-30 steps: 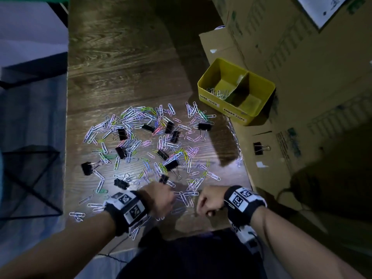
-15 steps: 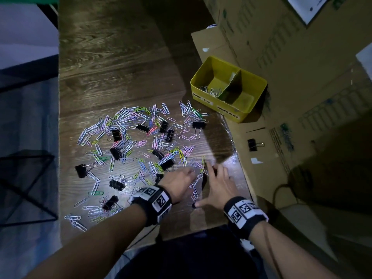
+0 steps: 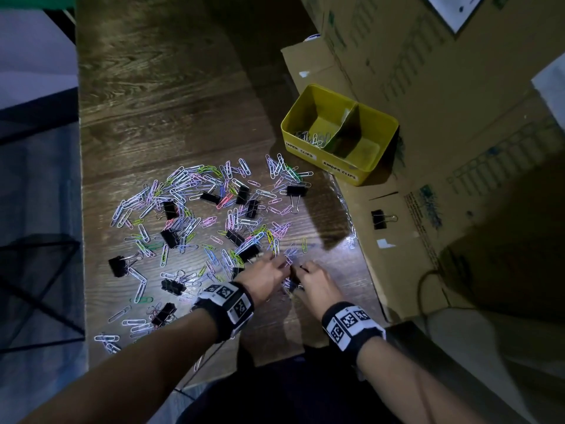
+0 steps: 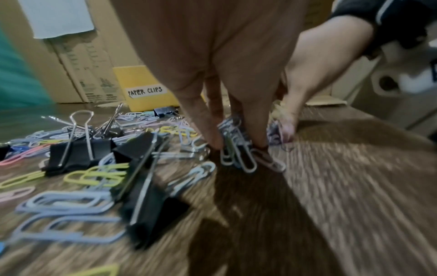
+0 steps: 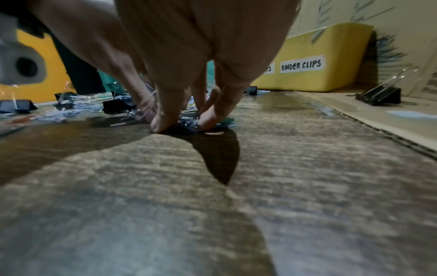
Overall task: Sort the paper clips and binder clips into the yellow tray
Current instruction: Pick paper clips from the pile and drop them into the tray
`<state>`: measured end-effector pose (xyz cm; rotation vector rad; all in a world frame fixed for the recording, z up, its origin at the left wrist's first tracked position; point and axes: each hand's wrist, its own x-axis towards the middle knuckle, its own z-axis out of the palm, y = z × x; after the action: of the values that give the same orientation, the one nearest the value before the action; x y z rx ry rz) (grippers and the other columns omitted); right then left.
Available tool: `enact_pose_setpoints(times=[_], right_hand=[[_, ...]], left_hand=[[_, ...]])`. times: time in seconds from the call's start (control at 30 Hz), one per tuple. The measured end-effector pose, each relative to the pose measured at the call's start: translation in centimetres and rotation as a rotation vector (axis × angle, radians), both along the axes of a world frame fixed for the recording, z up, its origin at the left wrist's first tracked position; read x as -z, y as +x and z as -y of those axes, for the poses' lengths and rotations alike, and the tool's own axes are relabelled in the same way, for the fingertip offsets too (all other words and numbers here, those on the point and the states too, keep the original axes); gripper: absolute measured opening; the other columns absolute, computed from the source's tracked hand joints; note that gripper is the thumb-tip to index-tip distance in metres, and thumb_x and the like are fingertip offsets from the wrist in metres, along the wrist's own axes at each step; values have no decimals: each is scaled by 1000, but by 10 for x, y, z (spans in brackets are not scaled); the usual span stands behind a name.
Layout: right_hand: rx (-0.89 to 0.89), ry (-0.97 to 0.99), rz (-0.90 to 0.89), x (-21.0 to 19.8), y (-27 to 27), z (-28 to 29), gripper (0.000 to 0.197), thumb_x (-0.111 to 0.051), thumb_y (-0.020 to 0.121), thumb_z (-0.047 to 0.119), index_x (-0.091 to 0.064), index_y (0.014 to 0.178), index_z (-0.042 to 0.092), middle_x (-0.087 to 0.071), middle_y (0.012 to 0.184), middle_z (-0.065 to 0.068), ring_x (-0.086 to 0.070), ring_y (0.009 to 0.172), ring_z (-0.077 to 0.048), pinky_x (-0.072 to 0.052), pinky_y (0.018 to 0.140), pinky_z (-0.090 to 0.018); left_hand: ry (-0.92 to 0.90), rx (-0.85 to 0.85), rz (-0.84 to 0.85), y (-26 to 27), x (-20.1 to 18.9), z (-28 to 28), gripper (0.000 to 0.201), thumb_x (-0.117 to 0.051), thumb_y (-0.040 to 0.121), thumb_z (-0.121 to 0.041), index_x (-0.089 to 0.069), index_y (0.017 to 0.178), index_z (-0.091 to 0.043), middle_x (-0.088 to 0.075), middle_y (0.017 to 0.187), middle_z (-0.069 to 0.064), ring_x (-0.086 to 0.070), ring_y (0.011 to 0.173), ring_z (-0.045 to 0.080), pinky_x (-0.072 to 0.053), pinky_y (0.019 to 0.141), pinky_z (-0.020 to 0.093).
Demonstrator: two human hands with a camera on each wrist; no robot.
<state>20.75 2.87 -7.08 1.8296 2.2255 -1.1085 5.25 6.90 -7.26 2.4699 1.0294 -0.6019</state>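
Observation:
Coloured paper clips (image 3: 189, 191) and black binder clips (image 3: 117, 266) lie scattered on the wooden table (image 3: 153, 102). The yellow tray (image 3: 318, 162) stands at the far right. Its left compartment, labelled paper clips, holds several paper clips (image 3: 315, 137). My left hand (image 3: 279, 266) and right hand (image 3: 301, 270) meet at the pile's near right edge. In the left wrist view my left hand (image 4: 236, 147) pinches a bunch of paper clips (image 4: 246, 160) against the table. In the right wrist view my right hand (image 5: 188, 124) pinches a small heap of clips (image 5: 191, 123).
Large cardboard boxes (image 3: 458, 117) rise behind and to the right of the tray. A flat cardboard sheet (image 3: 397, 270) borders the table's right side, with one binder clip (image 3: 379, 219) on it. The table's left edge drops to a black wire frame (image 3: 36, 270).
Both hands have moved forward from the near table edge into the pile. Their spread fingers have drawn together round a bunch of paper clips.

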Motion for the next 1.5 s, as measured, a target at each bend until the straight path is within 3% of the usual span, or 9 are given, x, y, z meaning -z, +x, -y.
enact_pose_setpoints(times=[0.17, 0.4, 0.63, 0.87, 1.0, 1.17, 1.3, 1.4, 1.5], right_hand=[[-50, -5, 32, 1, 2, -9, 18, -53, 86, 3, -61, 102, 1, -57, 122, -14, -58, 106, -31, -49, 86, -36], [-130, -21, 57, 0, 4, -26, 22, -49, 88, 0, -61, 107, 1, -61, 106, -16, -60, 98, -31, -50, 83, -39], [-51, 2, -103, -2, 17, -34, 18, -56, 92, 16, -70, 97, 7, -69, 93, -13, -63, 85, -27, -51, 81, -35], [346, -81, -290, -6, 22, -43, 24, -70, 83, 19, -72, 103, 7, -73, 96, -8, -67, 80, -16, -52, 82, -23], [641, -166, -511, -12, 28, -54, 23, -77, 76, 14, -73, 98, 7, -72, 94, -1, -67, 82, -11, -53, 84, -22], [881, -160, -771, -31, 33, -78, 18, -73, 76, 2, -75, 86, 17, -74, 96, -7, -68, 70, -5, -55, 74, -20], [938, -116, -951, -59, 35, -110, 20, -69, 80, 0, -74, 86, 18, -73, 73, 11, -66, 66, -4, -55, 70, -19], [1001, 16, -1076, -84, 36, -138, 26, -63, 82, -7, -63, 107, -6, -70, 66, 10, -63, 56, 2, -52, 59, -12], [999, 187, -1058, -106, 41, -166, 19, -67, 79, -5, -68, 99, -5, -70, 67, 6, -64, 56, -3, -53, 58, -16]], left_hand=[[211, 192, 85, -6, -1, -1, 21, -81, 64, -26, -61, 70, -18, -62, 75, -2, -57, 65, 16, -49, 62, 25], [76, 50, 72, -2, -8, -4, 25, -40, 93, -4, -50, 116, -2, -48, 131, 16, -47, 116, 32, -40, 97, 38], [-41, -195, 178, -11, -5, -14, 28, -42, 94, -7, -50, 121, -9, -57, 117, 11, -52, 111, 26, -41, 94, 32], [-88, -595, 546, -20, -28, -33, 10, -67, 83, -16, -72, 85, -8, -70, 72, 10, -56, 57, 11, -47, 61, 21], [-424, -959, 564, -27, -41, -60, 15, -74, 75, -19, -69, 78, -5, -65, 65, 3, -53, 49, 8, -45, 48, 23], [-485, -1042, 734, -28, -70, -106, 47, -77, 63, -27, -63, 85, 11, -65, 77, 24, -56, 59, 20, -52, 57, 29], [-482, -1057, 914, -5, -105, -165, 49, -84, 62, -24, -65, 91, 10, -59, 93, 41, -57, 74, 34, -50, 75, 51], [-350, -1094, 999, 26, -119, -214, 19, -76, 71, -6, -69, 87, 3, -68, 88, 27, -65, 78, 35, -52, 77, 44], [-135, -1003, 923, 58, -118, -252, 11, -78, 71, -13, -71, 79, -9, -72, 79, 11, -68, 74, 23, -58, 73, 39]])
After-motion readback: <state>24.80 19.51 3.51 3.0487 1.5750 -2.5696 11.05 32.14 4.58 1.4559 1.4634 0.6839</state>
